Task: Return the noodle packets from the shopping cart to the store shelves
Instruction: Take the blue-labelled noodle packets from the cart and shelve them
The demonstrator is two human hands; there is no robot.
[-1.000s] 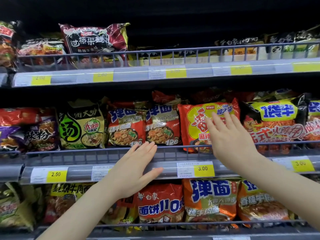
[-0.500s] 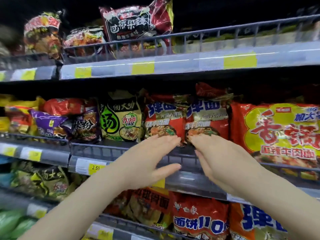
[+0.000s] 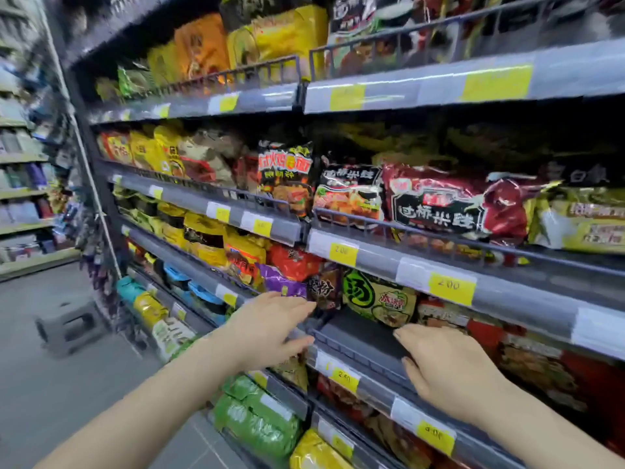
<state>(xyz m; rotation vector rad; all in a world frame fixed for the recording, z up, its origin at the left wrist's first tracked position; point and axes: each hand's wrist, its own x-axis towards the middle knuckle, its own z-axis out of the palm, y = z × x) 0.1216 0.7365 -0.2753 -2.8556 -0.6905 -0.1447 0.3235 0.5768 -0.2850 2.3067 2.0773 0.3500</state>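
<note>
Both hands reach to the same shelf rail (image 3: 355, 353). The right hand (image 3: 453, 370) lies flat, fingers straight, holding nothing; the left hand (image 3: 267, 326) is also spread and empty, fingertips close to a dark brown packet (image 3: 324, 287). Just behind sits a green-and-yellow noodle packet (image 3: 378, 297) (upright, beside a bare gap of shelf). Above, a maroon packet (image 3: 453, 204) leans on the next shelf's wire rail. The shopping cart is out of view.
</note>
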